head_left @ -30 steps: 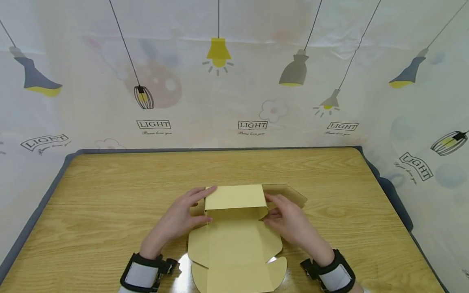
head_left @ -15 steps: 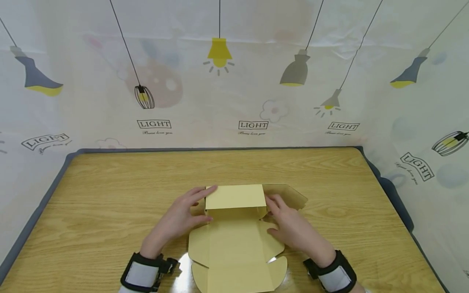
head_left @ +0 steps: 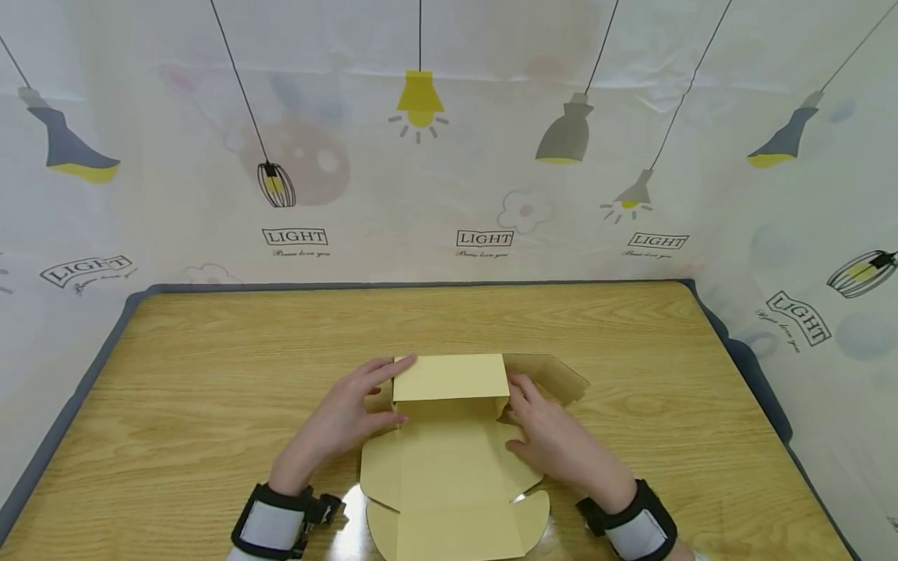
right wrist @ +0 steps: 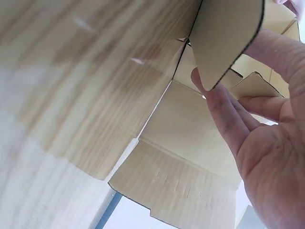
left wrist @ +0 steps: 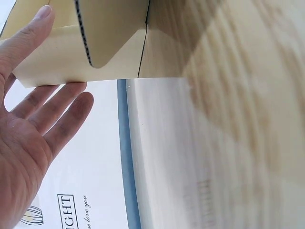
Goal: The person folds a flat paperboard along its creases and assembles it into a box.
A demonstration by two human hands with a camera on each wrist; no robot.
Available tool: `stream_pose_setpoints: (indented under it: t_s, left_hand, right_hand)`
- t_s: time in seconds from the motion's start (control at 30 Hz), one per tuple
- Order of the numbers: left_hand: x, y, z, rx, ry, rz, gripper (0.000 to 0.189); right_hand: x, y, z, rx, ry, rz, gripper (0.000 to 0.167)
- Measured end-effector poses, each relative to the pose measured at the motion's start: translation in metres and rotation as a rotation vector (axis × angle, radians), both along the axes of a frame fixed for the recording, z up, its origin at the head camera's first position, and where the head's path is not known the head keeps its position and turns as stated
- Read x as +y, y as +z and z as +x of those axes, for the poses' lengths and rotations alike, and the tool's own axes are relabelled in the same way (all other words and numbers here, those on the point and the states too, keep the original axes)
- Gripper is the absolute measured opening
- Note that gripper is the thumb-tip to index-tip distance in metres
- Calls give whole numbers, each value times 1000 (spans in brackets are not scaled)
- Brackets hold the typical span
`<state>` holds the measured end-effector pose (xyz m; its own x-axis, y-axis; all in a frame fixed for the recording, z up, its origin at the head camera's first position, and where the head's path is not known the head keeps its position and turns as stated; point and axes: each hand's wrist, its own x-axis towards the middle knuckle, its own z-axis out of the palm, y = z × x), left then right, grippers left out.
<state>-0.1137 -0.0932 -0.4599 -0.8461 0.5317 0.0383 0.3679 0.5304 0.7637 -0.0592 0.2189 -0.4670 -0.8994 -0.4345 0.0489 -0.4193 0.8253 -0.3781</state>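
Note:
A partly folded yellow cardboard box (head_left: 452, 475) lies on the table, its far end raised and folded over into a top panel (head_left: 449, 378). My left hand (head_left: 344, 409) grips the left end of that raised part. In the left wrist view the thumb (left wrist: 31, 36) lies on its inner face and the fingers touch its outer wall. My right hand (head_left: 557, 436) is at the right end, its fairly straight fingers touching the side flaps, thumb apart. In the right wrist view a side flap (right wrist: 228, 38) partly hides those fingers, and a smaller flap (right wrist: 257, 87) shows near them.
The wooden table (head_left: 245, 335) has a dark grey edge along its back and sides. Behind hangs a pale curtain (head_left: 379, 179) printed with lamps. A brown side flap (head_left: 550, 374) sticks out to the right behind the box. Black straps with grey patches circle both wrists.
My right thumb has come away from the side flap and dropped lower, while the right fingers have shifted at the box's right end. The left hand and the box body stay nearly still.

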Motion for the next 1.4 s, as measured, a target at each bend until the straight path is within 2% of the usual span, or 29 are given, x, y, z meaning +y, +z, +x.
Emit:
stream_pose_setpoints:
  t_s: [0.37,0.73,1.0,1.13,1.3,1.4]
  left_hand:
    - [-1,1,0,5,3,-4,86]
    - [-1,2,0,16,-5,-8,86]
    - [-2,2,0,8,-7,0,84]
    - [-2,1,0,10,-3,1,84]
    - [-1,-1,0,11,0,-3,85]
    - [-1,-1,0,9,6,-2,86]
  right_hand:
    - [-1,2,-1,-56,29,12,86]
    - [2,3,-1,-73,-20,-49,86]
    - [7,11,-2,-54,-75,-70,97]
    - [13,20,0,71,-74,-99,91]
    - [27,30,-1,335,-45,-219,78]
    - [37,32,-4,400,-81,-240,82]
